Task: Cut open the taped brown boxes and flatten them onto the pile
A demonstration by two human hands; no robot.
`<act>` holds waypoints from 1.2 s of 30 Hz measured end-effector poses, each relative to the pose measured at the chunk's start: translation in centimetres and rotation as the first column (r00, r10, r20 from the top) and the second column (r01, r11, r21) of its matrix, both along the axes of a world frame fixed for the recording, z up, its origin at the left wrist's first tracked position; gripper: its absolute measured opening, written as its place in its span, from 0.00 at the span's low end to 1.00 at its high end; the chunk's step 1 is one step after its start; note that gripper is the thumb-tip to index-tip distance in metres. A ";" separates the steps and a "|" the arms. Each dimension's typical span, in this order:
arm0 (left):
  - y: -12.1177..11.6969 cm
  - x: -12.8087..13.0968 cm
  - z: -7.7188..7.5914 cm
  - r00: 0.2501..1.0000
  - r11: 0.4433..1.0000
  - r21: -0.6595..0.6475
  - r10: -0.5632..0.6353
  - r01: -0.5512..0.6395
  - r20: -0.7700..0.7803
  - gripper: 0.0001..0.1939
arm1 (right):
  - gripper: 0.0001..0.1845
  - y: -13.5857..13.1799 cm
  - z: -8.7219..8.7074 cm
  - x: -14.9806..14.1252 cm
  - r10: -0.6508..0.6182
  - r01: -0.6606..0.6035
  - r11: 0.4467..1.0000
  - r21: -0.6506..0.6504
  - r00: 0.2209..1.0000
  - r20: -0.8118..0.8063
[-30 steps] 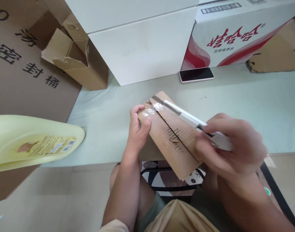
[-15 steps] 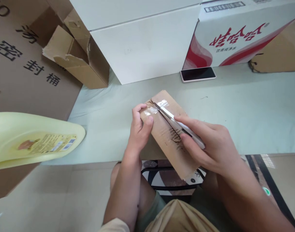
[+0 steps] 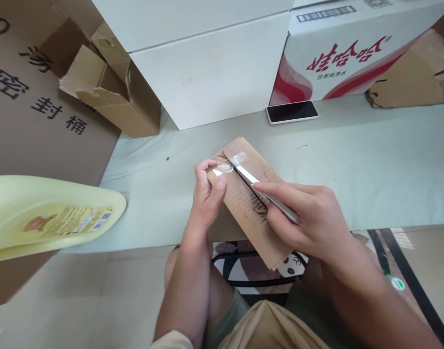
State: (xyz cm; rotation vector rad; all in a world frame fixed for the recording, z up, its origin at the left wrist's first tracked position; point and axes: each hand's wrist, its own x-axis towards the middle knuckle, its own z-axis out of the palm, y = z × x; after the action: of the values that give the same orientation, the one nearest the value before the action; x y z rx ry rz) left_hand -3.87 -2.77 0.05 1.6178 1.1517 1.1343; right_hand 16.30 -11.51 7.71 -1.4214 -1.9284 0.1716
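A brown cardboard box (image 3: 244, 213) with clear tape across its seam lies tilted at the front edge of the cloth-covered table. My left hand (image 3: 208, 191) grips its upper left end, thumb on top and fingers over the far edge. In my right hand (image 3: 305, 213) is a utility knife (image 3: 278, 199) with a white and grey handle. Its front end rests at the seam beside the tape (image 3: 224, 168); the blade itself is hardly visible. Below the knife the seam stands open as a dark slit, with torn, creased cardboard near my right fingers.
A phone (image 3: 292, 112) lies before a white and red carton (image 3: 338, 63). White boxes (image 3: 214, 72) stand at the back. An open cardboard box (image 3: 134, 106) and a yellow bottle (image 3: 55, 213) are on the left. Torn cardboard (image 3: 407, 72) lies at the back right.
The knife's front end has moved down the seam from the box's upper end and dipped into the slit. My left hand keeps its hold. The whole view has shifted slightly.
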 end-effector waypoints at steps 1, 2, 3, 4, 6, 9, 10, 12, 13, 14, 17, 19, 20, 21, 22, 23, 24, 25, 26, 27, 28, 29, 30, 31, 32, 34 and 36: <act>0.0 0.0 0.0 1.000 1.000 0.004 -0.002 0.002 0.001 0.22 | 0.20 0.0 0.0 0.0 0.007 -0.007 1.000 0.003 0.999 -0.032; 0.0 0.0 -0.1 1.000 1.000 0.008 -0.002 0.002 0.002 0.22 | 0.20 -0.1 0.0 0.1 0.009 -0.009 1.000 0.004 0.999 -0.054; 0.0 -0.1 -0.1 1.000 1.000 0.013 -0.003 0.003 0.001 0.21 | 0.20 -0.1 0.0 0.1 0.004 -0.004 1.000 0.003 0.998 -0.062; 0.1 -0.1 -0.1 1.000 1.000 0.020 -0.005 0.005 0.000 0.21 | 0.20 -0.1 -0.1 0.0 -0.007 0.007 1.000 0.004 0.998 -0.056; 0.1 -0.2 -0.2 1.000 1.000 0.029 -0.008 0.008 -0.005 0.21 | 0.20 -0.1 0.0 -0.1 -0.036 0.036 0.999 -0.001 0.999 -0.009; 0.1 -0.2 -0.3 1.000 0.999 0.029 -0.015 0.015 -0.006 0.23 | 0.20 0.0 0.1 -0.4 -0.054 0.053 0.998 0.014 0.995 0.085; 0.1 -0.2 -0.3 1.000 1.000 0.022 -0.010 0.010 0.007 0.25 | 0.20 0.0 0.1 -0.4 -0.052 0.049 0.998 0.024 0.994 0.101; 0.0 0.0 -0.4 0.998 1.000 0.001 0.014 -0.014 0.057 0.33 | 0.20 0.0 0.2 -0.4 -0.035 0.032 0.999 0.034 0.994 0.100; 0.0 0.1 -0.5 0.996 0.999 -0.014 0.031 -0.030 0.084 0.38 | 0.20 0.0 0.2 -0.3 -0.025 0.022 0.999 0.033 0.996 0.084; -0.1 0.2 -0.5 0.993 0.998 -0.032 0.048 -0.044 0.104 0.43 | 0.20 0.0 0.1 -0.3 -0.016 0.014 0.999 0.029 0.998 0.064; -0.1 0.3 -0.4 0.994 0.996 -0.084 0.052 -0.043 0.097 0.43 | 0.20 -0.1 0.0 0.0 -0.007 0.006 1.000 0.025 1.000 0.009; 0.0 0.2 -0.2 0.996 0.994 -0.102 0.034 -0.026 0.078 0.38 | 0.20 -0.2 -0.1 0.1 -0.008 0.008 0.999 0.040 1.000 -0.010; 0.0 0.2 -0.1 0.997 0.994 -0.104 0.027 -0.019 0.077 0.37 | 0.20 -0.3 -0.2 0.2 -0.008 0.009 0.999 0.054 1.000 -0.018; 0.0 0.1 0.0 0.996 0.994 -0.104 0.022 -0.013 0.081 0.36 | 0.21 -0.3 -0.2 0.2 -0.006 0.008 0.998 0.068 1.000 -0.026; 0.1 0.1 0.0 0.996 0.995 -0.104 0.021 -0.012 0.087 0.35 | 0.21 -0.3 -0.2 0.3 -0.002 0.005 0.997 0.081 0.999 -0.034; 0.1 0.1 0.1 0.996 0.995 -0.104 0.021 -0.011 0.092 0.35 | 0.21 -0.4 -0.2 0.3 0.004 0.000 0.996 0.093 0.999 -0.038; 0.1 0.1 0.1 0.995 0.994 -0.106 0.020 -0.010 0.097 0.34 | 0.20 -0.4 -0.2 0.3 0.010 -0.006 0.995 0.098 0.999 -0.041; 0.1 0.1 0.1 0.995 0.994 -0.110 0.020 -0.009 0.100 0.34 | 0.20 -0.3 -0.2 0.2 0.012 -0.009 0.995 0.096 0.999 -0.039; 0.1 0.1 0.1 0.995 0.993 -0.115 0.022 -0.011 0.100 0.34 | 0.20 -0.3 -0.1 0.1 0.010 -0.007 0.996 0.088 1.000 -0.028; 0.1 0.1 0.1 0.995 0.993 -0.119 0.025 -0.013 0.098 0.34 | 0.19 -0.3 -0.1 0.0 0.000 0.001 0.997 0.077 1.000 -0.011; 0.1 0.1 0.1 0.995 0.992 -0.122 0.029 -0.017 0.096 0.34 | 0.20 -0.3 -0.1 -0.1 -0.011 0.010 0.998 0.063 1.000 0.014; 0.1 0.1 0.0 0.995 0.992 -0.123 0.032 -0.021 0.092 0.34 | 0.20 -0.2 0.0 -0.1 -0.020 0.018 0.999 0.049 0.999 0.044; 0.1 0.2 0.0 0.995 0.992 -0.122 0.036 -0.025 0.088 0.35 | 0.20 -0.2 0.0 -0.2 -0.026 0.023 0.999 0.042 0.997 0.068; 0.1 0.2 0.0 0.995 0.992 -0.120 0.043 -0.032 0.086 0.35 | 0.20 -0.2 0.0 -0.2 -0.026 0.023 0.999 0.040 0.996 0.081; 0.1 0.2 -0.1 0.995 0.992 -0.120 0.050 -0.040 0.086 0.35 | 0.20 -0.2 0.0 -0.2 -0.019 0.015 0.999 0.045 0.997 0.076; 0.1 0.2 -0.1 0.994 0.990 -0.131 0.059 -0.047 0.089 0.34 | 0.19 -0.3 -0.1 -0.1 0.000 -0.003 0.997 0.074 0.999 0.033; 0.1 0.1 0.0 0.995 0.989 -0.139 0.053 -0.040 0.089 0.34 | 0.19 -0.3 -0.1 0.1 0.017 -0.016 0.995 0.101 1.000 -0.015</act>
State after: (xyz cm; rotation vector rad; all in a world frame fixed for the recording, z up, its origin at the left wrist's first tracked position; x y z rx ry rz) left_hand -3.72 -2.70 0.00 1.4256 1.1858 1.1230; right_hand 16.38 -11.82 7.56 -1.3341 -1.9091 0.0911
